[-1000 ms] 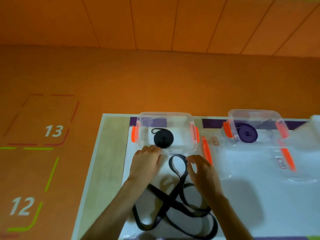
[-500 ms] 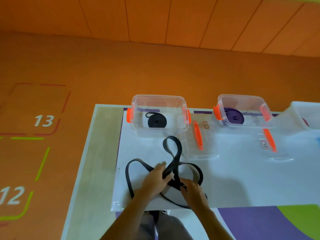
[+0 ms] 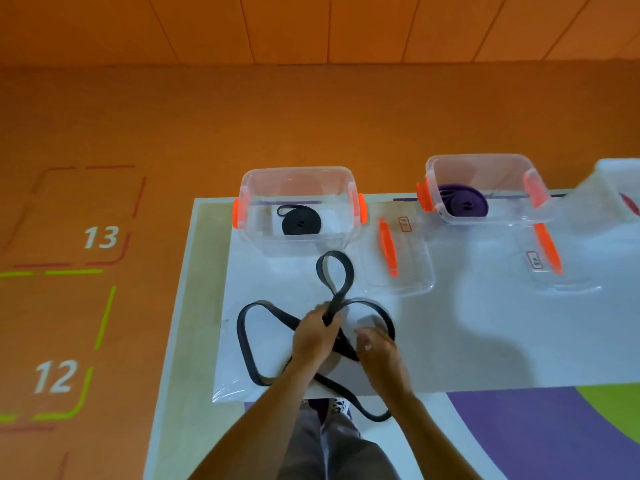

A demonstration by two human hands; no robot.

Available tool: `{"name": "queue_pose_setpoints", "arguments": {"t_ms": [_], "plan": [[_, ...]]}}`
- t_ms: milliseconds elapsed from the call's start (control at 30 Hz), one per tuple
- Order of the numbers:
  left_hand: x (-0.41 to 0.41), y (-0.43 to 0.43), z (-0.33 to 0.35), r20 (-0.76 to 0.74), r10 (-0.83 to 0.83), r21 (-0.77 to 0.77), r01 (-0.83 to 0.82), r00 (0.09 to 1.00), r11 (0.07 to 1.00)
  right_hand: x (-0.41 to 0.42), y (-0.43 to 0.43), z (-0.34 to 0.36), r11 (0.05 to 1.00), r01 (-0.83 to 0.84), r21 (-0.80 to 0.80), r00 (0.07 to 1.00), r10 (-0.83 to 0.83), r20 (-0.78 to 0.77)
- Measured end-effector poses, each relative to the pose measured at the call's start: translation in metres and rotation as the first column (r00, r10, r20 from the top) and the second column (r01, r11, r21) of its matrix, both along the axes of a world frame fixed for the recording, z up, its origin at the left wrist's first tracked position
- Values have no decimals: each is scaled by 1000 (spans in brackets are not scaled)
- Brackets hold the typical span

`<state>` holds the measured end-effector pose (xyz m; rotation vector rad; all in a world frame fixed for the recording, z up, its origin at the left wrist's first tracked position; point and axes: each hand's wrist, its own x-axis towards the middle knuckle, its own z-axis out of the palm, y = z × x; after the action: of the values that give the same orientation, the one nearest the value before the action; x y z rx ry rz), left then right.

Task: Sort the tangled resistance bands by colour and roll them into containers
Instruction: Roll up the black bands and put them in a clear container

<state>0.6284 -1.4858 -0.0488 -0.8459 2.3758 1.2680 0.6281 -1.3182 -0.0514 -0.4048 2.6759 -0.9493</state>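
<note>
left hand (image 3: 317, 336) grips loose black band (image 3: 335, 301) at crossing on desk (image 3: 204, 271); right hand (image 3: 379, 351) blurred, grip unclear

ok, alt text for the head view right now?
A person's left hand grips a loose black band where its loops cross on a white table, the right hand close beside it. Behind, one clear container holds a rolled black band; a second container holds a rolled purple band.
</note>
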Motion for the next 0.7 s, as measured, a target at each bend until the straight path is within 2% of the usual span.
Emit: {"name": "queue_pose_setpoints", "arguments": {"t_ms": [33, 133, 200, 367, 500, 600, 700], "plan": [[3, 0, 0, -2, 41, 52, -41, 999, 998, -7, -4, 3, 999, 28, -36, 999, -29, -40], [10, -3, 1, -4, 157, 168, -154, 988, 974, -32, -21, 16, 993, 76, -86, 997, -73, 30], [13, -4, 2, 1, 149, 177, -147, 989, 973, -50, -33, 18, 997, 50, -64, 998, -47, 46], [14, 1, 7, -13, 26, 93, -25, 1000, 995, -81, -65, 14, 962, -79, 262, 950, -7, 312], [19, 4, 0, -2, -42, 57, 42, 999, 998, -83, -82, 3, 908, -67, 413, 967, -44, 252], [26, 2, 0, -4, -48, 26, 48, 999, 998, -79, -85, -2, 932, 30, 361, 947, -142, 287], [29, -3, 6, -80, 85, 27, -83, 993, 996, -73, -81, -1, 967, 150, 206, 918, -214, 333]]}}
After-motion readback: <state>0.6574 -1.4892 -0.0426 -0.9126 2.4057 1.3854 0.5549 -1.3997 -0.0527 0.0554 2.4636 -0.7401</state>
